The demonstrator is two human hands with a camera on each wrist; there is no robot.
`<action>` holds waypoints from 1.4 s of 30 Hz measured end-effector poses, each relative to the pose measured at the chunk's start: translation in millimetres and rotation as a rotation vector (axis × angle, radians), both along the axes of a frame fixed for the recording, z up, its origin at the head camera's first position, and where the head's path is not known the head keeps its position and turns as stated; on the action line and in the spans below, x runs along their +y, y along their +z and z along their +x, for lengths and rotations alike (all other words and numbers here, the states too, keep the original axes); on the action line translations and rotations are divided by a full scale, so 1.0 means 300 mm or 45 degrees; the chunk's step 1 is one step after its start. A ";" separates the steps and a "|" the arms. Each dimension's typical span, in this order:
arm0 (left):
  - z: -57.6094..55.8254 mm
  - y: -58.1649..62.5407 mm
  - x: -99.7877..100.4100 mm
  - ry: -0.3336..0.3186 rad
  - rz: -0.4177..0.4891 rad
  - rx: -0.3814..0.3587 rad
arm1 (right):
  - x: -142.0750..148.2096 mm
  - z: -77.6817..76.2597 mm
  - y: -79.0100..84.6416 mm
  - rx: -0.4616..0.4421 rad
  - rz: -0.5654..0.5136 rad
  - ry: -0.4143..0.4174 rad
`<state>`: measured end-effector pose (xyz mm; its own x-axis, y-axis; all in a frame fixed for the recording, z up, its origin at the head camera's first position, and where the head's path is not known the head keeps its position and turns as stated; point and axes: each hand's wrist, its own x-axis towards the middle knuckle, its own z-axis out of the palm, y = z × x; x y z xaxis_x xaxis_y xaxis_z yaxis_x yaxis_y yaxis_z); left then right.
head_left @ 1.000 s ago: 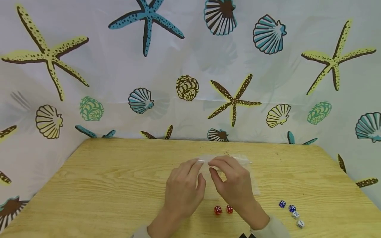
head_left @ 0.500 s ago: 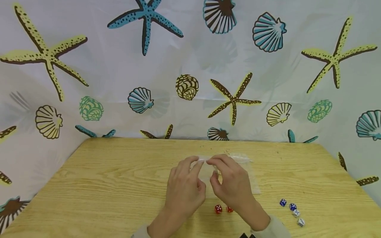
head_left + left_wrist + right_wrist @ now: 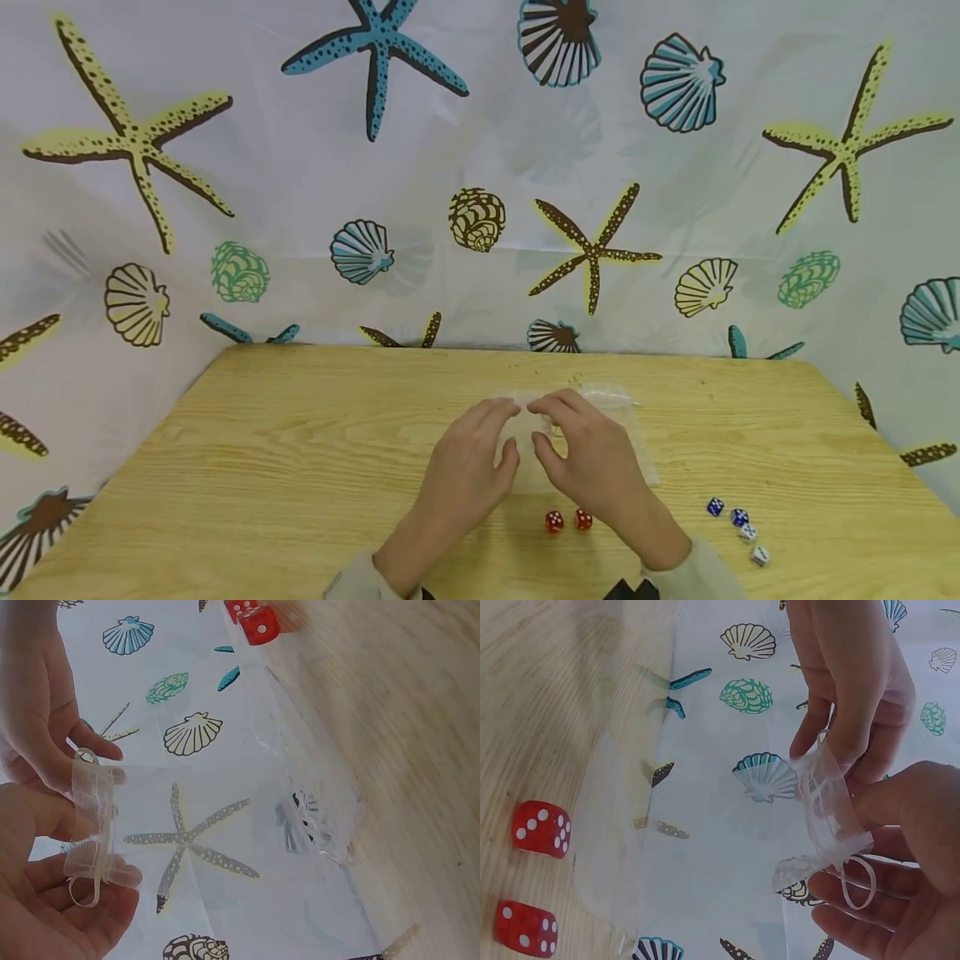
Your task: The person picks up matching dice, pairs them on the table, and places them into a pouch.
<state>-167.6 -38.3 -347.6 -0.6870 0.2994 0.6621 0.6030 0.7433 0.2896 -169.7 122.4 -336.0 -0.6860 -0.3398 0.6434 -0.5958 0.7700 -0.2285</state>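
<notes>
Between my two hands is a small sheer white drawstring bag (image 3: pixel 94 825), its gathered mouth turned toward me. In the head view my left hand (image 3: pixel 468 454) holds the left side of the mouth, thumb and fingers bent around the rim. My right hand (image 3: pixel 592 454) mirrors it, gripping the right side. Thin ribbon loops (image 3: pixel 861 883) stick out from both ends of the gathered band. The sheer body hangs away from me, with the patterned cloth showing through. Two red dice, one (image 3: pixel 553 522) left of the other (image 3: pixel 583 519), lie on the table below the hands.
Right of the hands lie two blue dice (image 3: pixel 716 506) and two white dice (image 3: pixel 760 555). A flat translucent piece (image 3: pixel 641 450) rests on the wooden table (image 3: pixel 300 467) behind the right hand. Cloth printed with shells and starfish (image 3: pixel 420 167) encloses the back and sides.
The fingertips have drawn slightly apart, and the thumbs have opened away from the index fingers compared with half a second ago. The dice lie as before; the view shifts slightly.
</notes>
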 end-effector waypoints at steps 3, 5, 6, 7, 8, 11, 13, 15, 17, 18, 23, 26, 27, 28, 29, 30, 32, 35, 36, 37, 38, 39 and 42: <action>-0.006 -0.003 -0.007 -0.037 0.010 -0.026 | 0.012 0.001 0.003 -0.061 0.008 0.031; -0.011 -0.003 -0.011 -0.068 0.005 -0.032 | 0.022 0.002 0.007 -0.083 0.016 0.054; -0.012 -0.002 -0.013 -0.085 -0.003 -0.034 | 0.028 0.004 0.009 -0.093 0.021 0.064; -0.013 -0.001 -0.014 -0.098 -0.016 -0.034 | 0.034 0.007 0.012 -0.106 0.023 0.073; -0.015 0.000 -0.015 -0.108 -0.032 -0.033 | 0.042 0.010 0.015 -0.117 0.027 0.080; -0.014 0.001 -0.017 -0.119 -0.082 -0.030 | 0.064 0.026 0.026 -0.157 0.032 0.094; -0.013 0.000 -0.017 -0.116 -0.105 -0.024 | 0.080 0.037 0.035 -0.162 0.023 0.108; -0.014 -0.001 -0.016 -0.109 -0.125 -0.009 | 0.097 0.046 0.044 -0.157 0.013 0.118; -0.015 0.000 -0.016 -0.098 -0.147 0.011 | 0.112 0.055 0.048 -0.153 0.005 0.125; -0.015 0.000 -0.017 -0.092 -0.157 0.023 | 0.120 0.058 0.048 -0.158 0.006 0.122; -0.015 0.001 -0.019 -0.052 -0.191 0.050 | 0.149 0.068 0.035 -0.265 0.034 0.106; -0.016 -0.003 -0.019 -0.047 -0.209 0.041 | 0.164 0.072 0.014 -0.365 0.036 0.108; -0.015 -0.004 -0.018 -0.048 -0.219 0.038 | 0.169 0.074 0.005 -0.393 0.040 0.115; -0.016 -0.006 -0.019 -0.047 -0.237 0.035 | 0.172 0.074 -0.004 -0.414 0.043 0.126; -0.017 -0.008 -0.020 -0.048 -0.257 0.032 | 0.174 0.073 -0.014 -0.433 0.045 0.141; -0.016 -0.008 -0.020 -0.049 -0.276 0.032 | 0.176 0.072 -0.022 -0.451 0.047 0.154; -0.015 -0.009 -0.020 -0.051 -0.315 0.031 | 0.180 0.070 -0.038 -0.482 0.057 0.178; -0.015 -0.011 -0.019 -0.046 -0.355 0.023 | 0.184 0.064 -0.057 -0.540 0.079 0.181; -0.015 -0.010 -0.019 -0.043 -0.363 0.020 | 0.185 0.061 -0.063 -0.567 0.089 0.176; -0.015 -0.010 -0.019 -0.040 -0.370 0.017 | 0.186 0.058 -0.069 -0.594 0.099 0.171; -0.015 -0.010 -0.019 -0.037 -0.375 0.014 | 0.187 0.055 -0.075 -0.621 0.109 0.161; -0.015 -0.010 -0.019 -0.036 -0.378 0.014 | 0.188 0.051 -0.080 -0.646 0.116 0.154; -0.015 -0.010 -0.020 -0.039 -0.377 0.020 | 0.188 0.042 -0.093 -0.721 0.125 0.137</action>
<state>-172.2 -44.3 -350.7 -0.6651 0.5013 0.5535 0.6289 0.7757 0.0532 -157.1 178.9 -363.9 -0.8722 -0.4661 0.1487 -0.4776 0.7455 -0.4648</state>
